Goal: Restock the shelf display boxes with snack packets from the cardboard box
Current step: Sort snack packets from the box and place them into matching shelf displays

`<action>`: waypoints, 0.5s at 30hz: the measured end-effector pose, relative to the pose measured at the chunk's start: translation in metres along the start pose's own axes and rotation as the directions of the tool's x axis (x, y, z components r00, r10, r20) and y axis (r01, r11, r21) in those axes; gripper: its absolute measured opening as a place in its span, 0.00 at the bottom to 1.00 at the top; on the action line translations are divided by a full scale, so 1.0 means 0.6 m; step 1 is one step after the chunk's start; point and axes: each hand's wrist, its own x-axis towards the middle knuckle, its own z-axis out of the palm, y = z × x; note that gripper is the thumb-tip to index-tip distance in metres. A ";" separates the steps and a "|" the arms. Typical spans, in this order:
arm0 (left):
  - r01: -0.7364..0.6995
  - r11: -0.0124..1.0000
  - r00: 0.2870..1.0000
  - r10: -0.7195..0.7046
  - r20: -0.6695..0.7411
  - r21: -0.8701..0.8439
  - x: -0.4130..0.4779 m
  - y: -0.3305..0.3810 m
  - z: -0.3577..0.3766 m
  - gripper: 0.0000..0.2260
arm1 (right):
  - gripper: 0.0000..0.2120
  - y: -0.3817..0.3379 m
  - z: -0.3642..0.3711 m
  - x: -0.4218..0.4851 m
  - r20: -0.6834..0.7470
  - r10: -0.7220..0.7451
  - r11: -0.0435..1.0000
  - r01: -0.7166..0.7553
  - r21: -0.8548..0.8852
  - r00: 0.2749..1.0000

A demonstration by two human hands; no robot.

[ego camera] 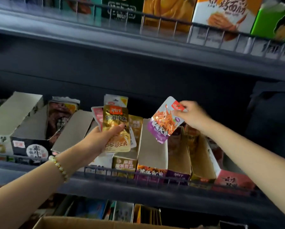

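Cardboard box (88, 223) flaps, plain brown and matte, show at six o'clock along the bottom edge, just under both outstretched forearms. From eight o'clock the left arm reaches up, a pale bead bracelet (59, 167) round the wrist. The left hand (103, 138) is turned palm inward, fingers curled behind a fanned stack of snack packets and thumb pressed across the front one. That front one is a glossy gold packet (116, 128) with white characters, standing upright. Pink and white packets (97, 116) peek out behind it at nine and twelve o'clock.

From four o'clock the right arm comes in. The right hand (193, 116) pinches the top corner of a purple packet (164, 123) between thumb and fingertips. This flat, shiny foil pouch is printed with orange shreds on white above a purple band. It hangs tilted, its lower end toward seven o'clock, over an open display box (152, 156) with dull grey card walls and a purple front. I cannot tell whether the two touch.

More tall, slanted display boxes stand in a row at three and nine o'clock of it, behind the dark shelf's wire rail (122, 172).
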 end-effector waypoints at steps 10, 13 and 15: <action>-0.006 1.000 0.999 0.005 -0.033 -0.011 0.052 -0.023 -0.011 0.21 | 0.08 0.065 0.093 0.109 0.293 -0.088 0.974 0.144 -0.176 0.952; -0.009 0.999 1.000 0.008 -0.025 -0.041 0.064 -0.023 -0.016 0.36 | 0.09 0.081 0.103 0.114 0.347 -0.130 0.984 0.164 -0.070 0.929; -0.007 0.997 0.999 0.004 -0.039 -0.077 0.070 -0.019 -0.019 0.35 | 0.07 0.088 0.109 0.118 0.340 -0.159 0.983 0.181 -0.036 0.927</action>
